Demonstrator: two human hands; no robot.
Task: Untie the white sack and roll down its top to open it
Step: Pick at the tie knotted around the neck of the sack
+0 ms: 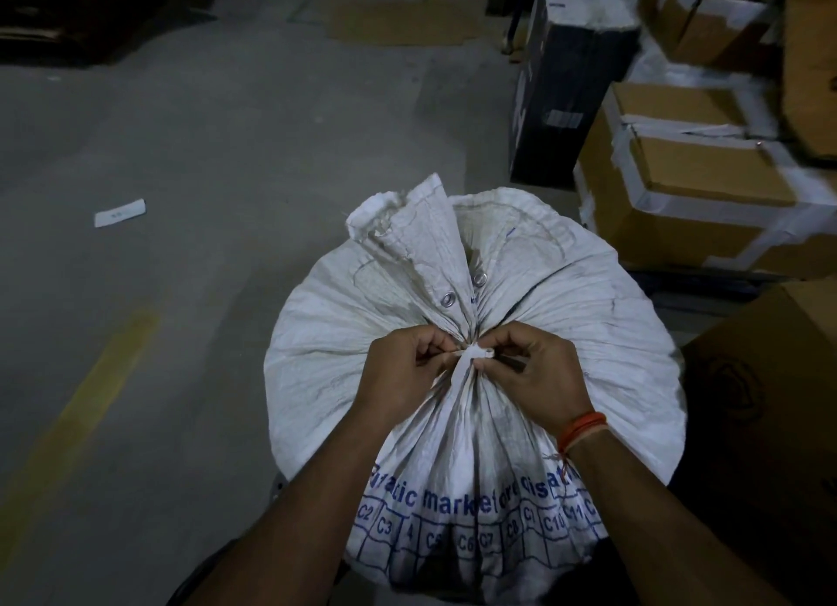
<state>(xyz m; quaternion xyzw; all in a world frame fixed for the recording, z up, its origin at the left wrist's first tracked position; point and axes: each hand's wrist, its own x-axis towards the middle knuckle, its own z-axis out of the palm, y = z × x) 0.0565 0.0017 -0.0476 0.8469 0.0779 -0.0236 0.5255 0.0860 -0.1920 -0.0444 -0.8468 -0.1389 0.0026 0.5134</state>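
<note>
White sack (566, 315) standing full on the floor (181, 152), neck bunched tight. Left hand (403, 370) and right hand (530, 374) pinching the tie (473, 355), fingers (498, 351) clamped. Woven cloth: soft, crinkly, probably slippery, heavy below; best gripped at the knot, then the loose top.

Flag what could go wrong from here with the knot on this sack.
Both hands, left hand and right hand, pinch a small white tie at the gathered neck of the white sack; in dim light the fingers may slip or tighten it. Hard pulling could tear the woven fabric near the eyelets.
</note>
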